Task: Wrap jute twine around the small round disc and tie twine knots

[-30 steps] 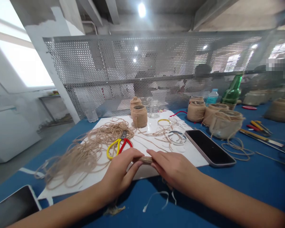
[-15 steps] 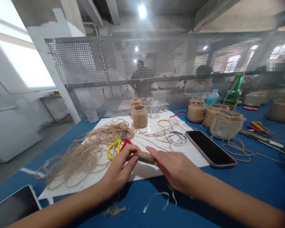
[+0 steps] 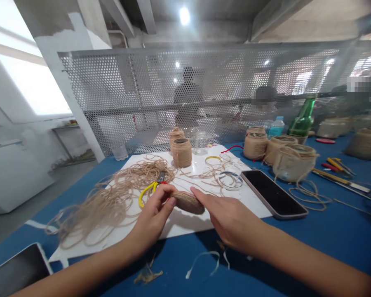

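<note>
A round, flat disc wound in twine [image 3: 188,202] is held between my two hands over the white paper's near edge. My left hand [image 3: 156,210] pinches its left side between thumb and fingers. My right hand [image 3: 231,216] grips the right edge, its index finger along the rim and the other fingers partly hidden. Just behind my left hand lie scissors with yellow and red handles [image 3: 146,194], partly covered by it. A loose heap of jute twine [image 3: 111,198] spreads over the paper to the left.
Two twine-wrapped jars [image 3: 182,153] and a clear glass jar [image 3: 200,142] stand at the back. A dark phone [image 3: 273,194] lies right, near more wrapped jars [image 3: 256,145] and a green bottle [image 3: 303,117]. A tape roll [image 3: 230,180] rests on the paper [image 3: 185,227].
The disc has tilted so that more of its flat twine face shows. Both hands have shifted slightly and still hold it. A person behind the mesh has moved a little.
</note>
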A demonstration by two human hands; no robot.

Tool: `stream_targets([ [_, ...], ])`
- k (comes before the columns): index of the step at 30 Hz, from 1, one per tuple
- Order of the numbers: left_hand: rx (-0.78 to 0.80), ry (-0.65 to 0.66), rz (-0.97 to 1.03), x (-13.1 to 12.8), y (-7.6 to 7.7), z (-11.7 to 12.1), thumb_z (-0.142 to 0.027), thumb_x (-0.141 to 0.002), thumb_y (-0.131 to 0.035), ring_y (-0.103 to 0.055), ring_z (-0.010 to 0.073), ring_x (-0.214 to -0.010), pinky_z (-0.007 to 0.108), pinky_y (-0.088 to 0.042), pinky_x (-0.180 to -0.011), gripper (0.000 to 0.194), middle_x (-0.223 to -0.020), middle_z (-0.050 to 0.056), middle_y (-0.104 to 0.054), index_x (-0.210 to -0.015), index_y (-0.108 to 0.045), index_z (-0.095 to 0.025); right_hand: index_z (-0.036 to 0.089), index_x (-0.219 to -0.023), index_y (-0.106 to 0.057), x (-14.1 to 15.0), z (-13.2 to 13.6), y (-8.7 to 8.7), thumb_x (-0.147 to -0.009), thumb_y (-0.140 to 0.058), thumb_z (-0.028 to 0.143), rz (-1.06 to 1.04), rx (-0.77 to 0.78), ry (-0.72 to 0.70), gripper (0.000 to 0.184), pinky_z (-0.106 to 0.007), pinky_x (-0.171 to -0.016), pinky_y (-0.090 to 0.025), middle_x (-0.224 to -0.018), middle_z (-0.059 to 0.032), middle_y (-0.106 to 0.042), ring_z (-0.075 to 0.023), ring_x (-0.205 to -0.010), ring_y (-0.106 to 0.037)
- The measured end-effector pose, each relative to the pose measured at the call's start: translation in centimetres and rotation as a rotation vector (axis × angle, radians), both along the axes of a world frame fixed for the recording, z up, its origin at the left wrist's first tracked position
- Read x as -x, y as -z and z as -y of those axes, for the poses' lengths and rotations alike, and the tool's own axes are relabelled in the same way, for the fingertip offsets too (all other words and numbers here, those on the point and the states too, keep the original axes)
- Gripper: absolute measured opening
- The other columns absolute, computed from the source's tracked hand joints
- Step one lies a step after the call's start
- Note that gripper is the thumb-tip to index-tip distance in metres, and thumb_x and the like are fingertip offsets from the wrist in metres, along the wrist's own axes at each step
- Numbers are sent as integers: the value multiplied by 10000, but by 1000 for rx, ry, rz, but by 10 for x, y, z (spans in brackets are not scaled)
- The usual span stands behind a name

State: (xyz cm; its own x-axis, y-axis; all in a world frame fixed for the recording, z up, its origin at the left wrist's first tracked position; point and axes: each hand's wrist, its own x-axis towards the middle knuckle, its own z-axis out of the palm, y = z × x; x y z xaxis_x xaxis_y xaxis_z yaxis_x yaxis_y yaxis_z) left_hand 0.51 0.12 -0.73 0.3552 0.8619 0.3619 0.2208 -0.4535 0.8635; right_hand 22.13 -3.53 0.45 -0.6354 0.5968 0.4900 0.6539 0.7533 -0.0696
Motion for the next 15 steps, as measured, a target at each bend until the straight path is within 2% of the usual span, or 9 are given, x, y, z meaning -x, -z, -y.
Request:
stream_targets([
  [2,54,26,66,-1,2,-2,-314,-856,-466,-496,158,-831,288,-402,-763,148,-862,19,-515,-950,-488,-201,63,-1350,-178,0,-1,3,-749,-331,24,-11,-33,8,621,-358,-684,-503,-1079,-176,-589,-234,-899,-592],
  [8,168,100,275,-3,3,-4,-328,-854,-486,-498,134,-840,276,-427,-791,141,-872,1,-512,-945,-484,-220,32,-1365,-137,-1,-3,10,-741,-312,5,16,-117,51,649,-337,-614,-504,-959,-152,-619,-216,-774,-590],
  [15,182,87,313,-4,-1,-2,-344,-844,-505,-504,123,-847,254,-437,-804,153,-886,-3,-524,-939,-494,-224,49,-1298,-301,0,0,3,-764,-316,14,-48,-206,121,536,-335,-609,-493,-859,-116,-602,-207,-732,-557],
])
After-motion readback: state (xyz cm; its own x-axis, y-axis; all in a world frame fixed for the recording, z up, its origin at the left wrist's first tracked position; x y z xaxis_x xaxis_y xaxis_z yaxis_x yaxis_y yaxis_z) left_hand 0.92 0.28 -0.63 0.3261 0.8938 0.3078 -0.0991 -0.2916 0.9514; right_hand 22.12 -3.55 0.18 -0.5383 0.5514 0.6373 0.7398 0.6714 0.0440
